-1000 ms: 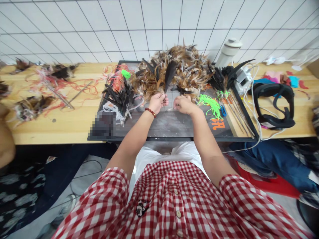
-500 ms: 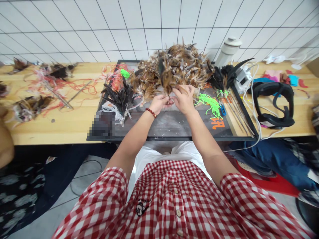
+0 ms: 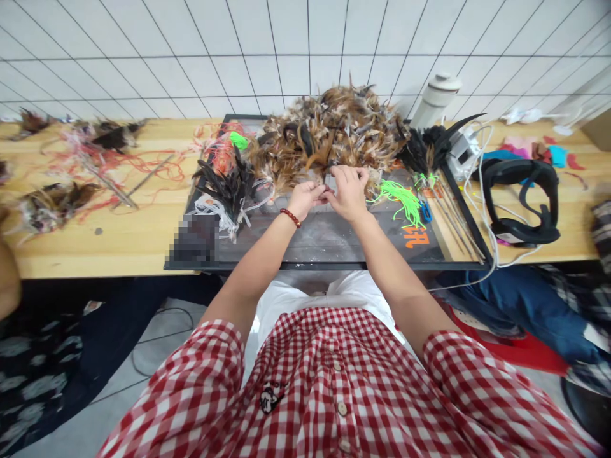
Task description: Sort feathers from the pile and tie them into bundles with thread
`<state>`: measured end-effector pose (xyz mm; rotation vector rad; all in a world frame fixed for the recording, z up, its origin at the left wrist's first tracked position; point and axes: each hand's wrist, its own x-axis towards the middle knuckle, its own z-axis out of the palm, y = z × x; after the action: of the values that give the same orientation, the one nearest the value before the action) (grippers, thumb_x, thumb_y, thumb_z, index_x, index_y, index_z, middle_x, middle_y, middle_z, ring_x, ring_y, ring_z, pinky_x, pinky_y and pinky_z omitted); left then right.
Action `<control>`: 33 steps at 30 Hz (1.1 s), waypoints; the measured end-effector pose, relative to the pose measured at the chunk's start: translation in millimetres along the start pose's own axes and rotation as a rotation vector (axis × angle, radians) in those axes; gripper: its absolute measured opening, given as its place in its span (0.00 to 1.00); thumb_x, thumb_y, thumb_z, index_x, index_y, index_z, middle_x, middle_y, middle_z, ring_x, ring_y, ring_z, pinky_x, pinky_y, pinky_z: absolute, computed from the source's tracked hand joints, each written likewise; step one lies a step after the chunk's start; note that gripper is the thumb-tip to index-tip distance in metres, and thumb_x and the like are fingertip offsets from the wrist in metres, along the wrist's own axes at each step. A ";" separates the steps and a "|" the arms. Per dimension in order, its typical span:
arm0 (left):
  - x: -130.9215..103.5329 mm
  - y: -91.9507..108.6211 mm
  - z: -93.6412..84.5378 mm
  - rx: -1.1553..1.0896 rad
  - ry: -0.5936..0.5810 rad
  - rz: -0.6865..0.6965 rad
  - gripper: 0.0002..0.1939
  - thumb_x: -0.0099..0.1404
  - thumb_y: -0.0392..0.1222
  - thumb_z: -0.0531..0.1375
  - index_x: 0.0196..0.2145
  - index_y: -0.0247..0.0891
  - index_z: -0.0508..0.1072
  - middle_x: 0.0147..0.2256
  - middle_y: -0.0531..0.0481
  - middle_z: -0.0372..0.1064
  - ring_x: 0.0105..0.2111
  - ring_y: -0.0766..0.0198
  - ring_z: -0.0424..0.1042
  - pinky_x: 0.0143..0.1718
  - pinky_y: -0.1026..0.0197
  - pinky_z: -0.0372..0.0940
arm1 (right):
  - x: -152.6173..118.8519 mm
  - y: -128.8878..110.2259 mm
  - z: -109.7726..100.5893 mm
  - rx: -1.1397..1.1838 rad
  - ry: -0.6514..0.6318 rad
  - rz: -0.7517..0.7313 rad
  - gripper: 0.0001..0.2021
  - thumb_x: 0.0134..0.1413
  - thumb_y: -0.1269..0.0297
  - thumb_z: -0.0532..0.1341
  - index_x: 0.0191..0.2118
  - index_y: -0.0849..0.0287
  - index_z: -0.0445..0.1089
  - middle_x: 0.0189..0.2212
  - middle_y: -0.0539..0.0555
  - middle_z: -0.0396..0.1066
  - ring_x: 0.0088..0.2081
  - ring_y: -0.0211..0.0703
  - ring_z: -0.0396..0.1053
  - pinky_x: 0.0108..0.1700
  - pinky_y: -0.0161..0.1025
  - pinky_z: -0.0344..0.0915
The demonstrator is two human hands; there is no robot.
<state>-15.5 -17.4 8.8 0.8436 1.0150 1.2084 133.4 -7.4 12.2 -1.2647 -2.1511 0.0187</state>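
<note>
We note left hand (image 3: 305, 198) and right hand (image 3: 349, 192) meeting at the fingers (whether clamped on anything, we cannot tell), feather pile (image 3: 356, 121) just beyond, presumably for easy reach.

Holds both arms (image 3: 258, 257) forward; pinches with left hand (image 3: 306, 198); sets right hand (image 3: 351, 196) close beside it, fingers parted from thumb.

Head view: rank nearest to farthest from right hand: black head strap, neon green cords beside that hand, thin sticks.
From the right hand:
1. Neon green cords: just right of it.
2. Thin sticks: farther right, beyond the cords.
3. Black head strap: far right, past the sticks.
</note>
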 end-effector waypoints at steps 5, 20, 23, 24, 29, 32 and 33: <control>8.4 -6.8 -2.2 0.175 0.066 0.113 0.09 0.61 0.35 0.68 0.27 0.33 0.71 0.21 0.55 0.71 0.20 0.74 0.70 0.25 0.70 0.68 | 10.4 13.9 11.3 0.518 -0.037 0.181 0.25 0.52 0.45 0.67 0.47 0.60 0.71 0.41 0.59 0.73 0.43 0.51 0.70 0.50 0.51 0.68; -5.1 4.5 -8.9 0.165 -0.272 -0.173 0.10 0.66 0.41 0.66 0.34 0.30 0.74 0.25 0.47 0.76 0.28 0.65 0.79 0.33 0.64 0.73 | 16.4 7.5 5.7 0.956 0.024 0.398 0.23 0.51 0.39 0.66 0.31 0.57 0.68 0.27 0.50 0.68 0.32 0.40 0.67 0.37 0.39 0.68; -4.2 7.4 -7.3 0.089 -0.153 -0.175 0.07 0.69 0.39 0.62 0.35 0.32 0.72 0.24 0.53 0.72 0.24 0.69 0.75 0.28 0.67 0.69 | 22.3 32.9 15.8 0.860 0.265 0.459 0.26 0.60 0.36 0.56 0.43 0.56 0.70 0.34 0.54 0.70 0.34 0.40 0.69 0.36 0.40 0.70; -4.0 8.5 -6.8 0.058 -0.130 -0.169 0.07 0.70 0.38 0.60 0.34 0.33 0.71 0.23 0.55 0.69 0.21 0.71 0.72 0.26 0.68 0.67 | 24.2 42.9 18.1 0.810 0.303 0.477 0.27 0.61 0.36 0.53 0.47 0.56 0.70 0.36 0.55 0.70 0.35 0.41 0.70 0.36 0.41 0.70; -4.0 13.3 -5.6 -0.074 -0.095 -0.076 0.10 0.72 0.39 0.58 0.31 0.37 0.66 0.21 0.60 0.60 0.18 0.75 0.61 0.21 0.70 0.55 | 25.3 77.8 7.8 0.506 0.504 0.446 0.30 0.68 0.41 0.43 0.52 0.58 0.70 0.41 0.59 0.70 0.43 0.45 0.72 0.44 0.46 0.71; -3.9 15.8 -4.6 -0.109 -0.018 0.009 0.08 0.72 0.39 0.58 0.32 0.38 0.67 0.23 0.59 0.62 0.20 0.76 0.61 0.22 0.70 0.56 | 18.1 79.4 -10.3 0.285 0.522 0.403 0.27 0.70 0.48 0.42 0.51 0.59 0.72 0.43 0.60 0.72 0.46 0.47 0.72 0.49 0.51 0.70; -3.4 16.4 -4.3 -0.114 0.009 0.033 0.08 0.72 0.39 0.58 0.33 0.38 0.67 0.24 0.58 0.62 0.20 0.76 0.61 0.23 0.71 0.56 | 15.1 77.7 -15.5 0.218 0.490 0.402 0.25 0.70 0.50 0.45 0.50 0.59 0.73 0.43 0.60 0.72 0.46 0.48 0.72 0.50 0.52 0.70</control>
<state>-25.3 -17.9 23.1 0.7687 0.9340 1.2863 197.1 41.8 7.7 -1.3818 -1.4228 0.0975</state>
